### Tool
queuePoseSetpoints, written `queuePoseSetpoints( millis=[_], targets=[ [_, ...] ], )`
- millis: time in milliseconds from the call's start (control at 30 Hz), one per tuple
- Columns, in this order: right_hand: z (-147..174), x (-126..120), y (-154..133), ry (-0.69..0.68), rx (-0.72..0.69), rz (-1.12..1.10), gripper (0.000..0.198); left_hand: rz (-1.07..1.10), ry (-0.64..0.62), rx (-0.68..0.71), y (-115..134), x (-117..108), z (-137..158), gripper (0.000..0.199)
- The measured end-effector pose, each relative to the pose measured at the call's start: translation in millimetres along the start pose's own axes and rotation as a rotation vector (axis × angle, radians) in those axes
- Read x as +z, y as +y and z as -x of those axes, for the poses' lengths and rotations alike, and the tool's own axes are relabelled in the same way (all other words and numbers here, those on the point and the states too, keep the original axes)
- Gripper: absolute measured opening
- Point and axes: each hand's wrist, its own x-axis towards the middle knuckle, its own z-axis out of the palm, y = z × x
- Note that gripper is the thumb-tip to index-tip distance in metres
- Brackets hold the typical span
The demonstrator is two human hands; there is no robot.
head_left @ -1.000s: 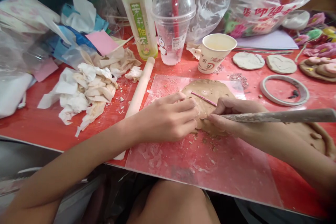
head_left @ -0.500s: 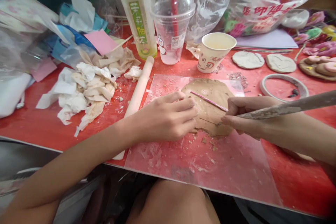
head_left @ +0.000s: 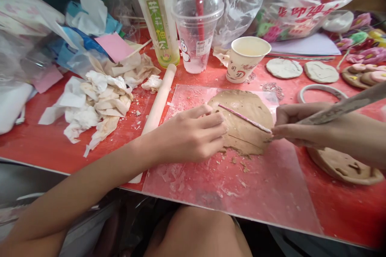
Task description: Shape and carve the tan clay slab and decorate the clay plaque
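Observation:
A flat brown clay slab (head_left: 247,102) lies on a clear plastic sheet (head_left: 241,204). My left hand (head_left: 196,134) rests on the slab's left edge, fingers bent and slightly apart, with the thumb hidden. A thin pink-and-white stick (head_left: 244,118) lies slantwise across the clay, and a scored line runs below it. At the slab's right edge, my right hand (head_left: 307,126) is closed like a pen grip around a long clay-smeared modelling tool (head_left: 346,106). The fingers cover the tool's working tip. Clay crumbs are scattered in front of the slab.
A wooden rolling pin (head_left: 159,100) lies left of the sheet, beside crumpled tissues (head_left: 99,96). Behind stand a tea bottle (head_left: 158,20), a domed plastic cup (head_left: 196,28) and a paper cup (head_left: 247,62). A tape roll (head_left: 321,88) and a round clay dish (head_left: 343,164) are at right.
My right hand has moved right with the tool, to the slab's edge. The scored line now shows farther right, and the clay dish is uncovered. My left hand has stayed put.

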Motion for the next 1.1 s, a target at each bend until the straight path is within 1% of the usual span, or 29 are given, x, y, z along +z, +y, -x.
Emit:
queuePoseSetpoints(
  millis=[67,167,267,367,567,800,1100],
  targets=[
    [-1.9,2.9,-4.9,-0.048,-0.002,-0.078,0.032,-0.005,0.0,-0.001,0.2,-0.5,-0.1,0.016],
    [-1.1,16.9,-16.1,-0.009,-0.051,-0.217,0.031,-0.017,-0.006,-0.006,0.2,-0.7,-0.6,0.016],
    [1.7,33.5,-25.6,-0.068,-0.053,-0.258,0.028,-0.026,-0.01,-0.011,0.4,-0.5,-1.2,0.016],
    [3.1,41.9,-29.8,-0.073,-0.06,-0.262,0.026,-0.022,-0.009,-0.014,0.4,-0.1,-1.5,0.016],
    [1.8,40.3,-29.3,0.022,-0.073,-0.187,0.027,-0.015,-0.015,-0.014,-0.1,-0.4,-1.4,0.015],
    [-0.5,44.5,-29.9,0.003,-0.036,-0.218,0.028,-0.025,-0.028,-0.012,0.7,0.0,-1.4,0.015],
    [-1.0,42.1,-32.1,-0.027,-0.013,-0.228,0.025,-0.022,-0.035,-0.018,0.8,0.8,-0.7,0.017]
  ],
)
